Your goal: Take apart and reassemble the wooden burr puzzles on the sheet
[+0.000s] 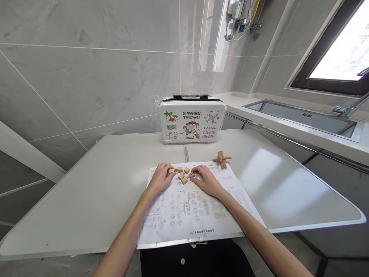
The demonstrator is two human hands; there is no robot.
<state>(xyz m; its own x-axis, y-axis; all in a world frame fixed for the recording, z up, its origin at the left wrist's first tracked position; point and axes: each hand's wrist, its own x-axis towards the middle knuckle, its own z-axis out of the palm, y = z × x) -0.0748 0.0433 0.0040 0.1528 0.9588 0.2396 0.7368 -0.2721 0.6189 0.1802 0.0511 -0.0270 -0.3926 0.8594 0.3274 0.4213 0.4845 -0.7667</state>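
Note:
Several small notched wooden puzzle pieces lie on a printed instruction sheet [184, 227]. My left hand [161, 179] has its thumb and fingers closed on the end of a notched wooden puzzle piece [179, 169] at the left of the group. From the other side, my right hand [206, 181] pinches a second wooden puzzle piece [191, 174]. Between the hands are a short wooden block [186, 169] and a notched piece [184, 180] close to the right fingertips. Whether those middle pieces interlock, I cannot tell.
A cross-shaped wooden assembly [221, 159] rests at the sheet's far right corner. Behind it, a white cartoon-printed case [191, 121] stands upright on the white folding table [86, 200]. A counter with a sink [305, 115] is on the right, below a window.

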